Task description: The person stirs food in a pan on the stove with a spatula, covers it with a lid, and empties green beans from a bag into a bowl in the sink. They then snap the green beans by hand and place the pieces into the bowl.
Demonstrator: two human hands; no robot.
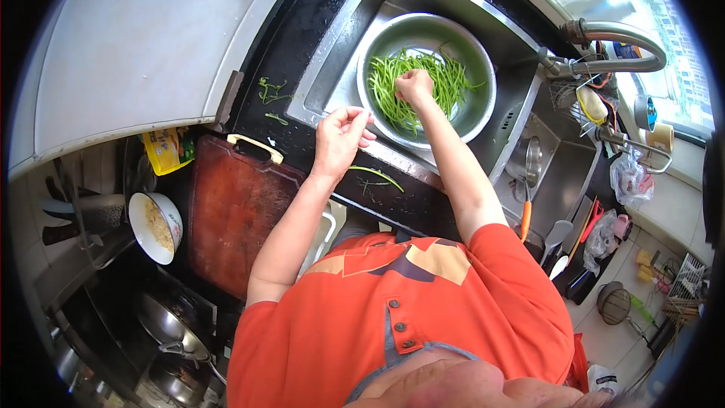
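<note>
A round metal basin [483, 109] sits in the sink [332, 68] and holds a heap of long green stems [445, 79]. Over the heap, near its middle, is my right hand [415, 88], closed, with its fingertips hidden. My left hand [343, 140] is just outside the basin at the sink's near-left edge, thumb and fingers pinched together; anything between them is too small to tell. One loose green stem [381, 175] lies on the black counter below my left hand. Small green scraps [272, 92] are on the counter at left.
A curved faucet [623, 30] rises at the right. The second sink compartment [559, 162] holds a strainer and an orange-handled tool [526, 219]. A brown cutting board [238, 219] stands at left beside a white bowl [168, 249]; metal pans [170, 325] are at lower left.
</note>
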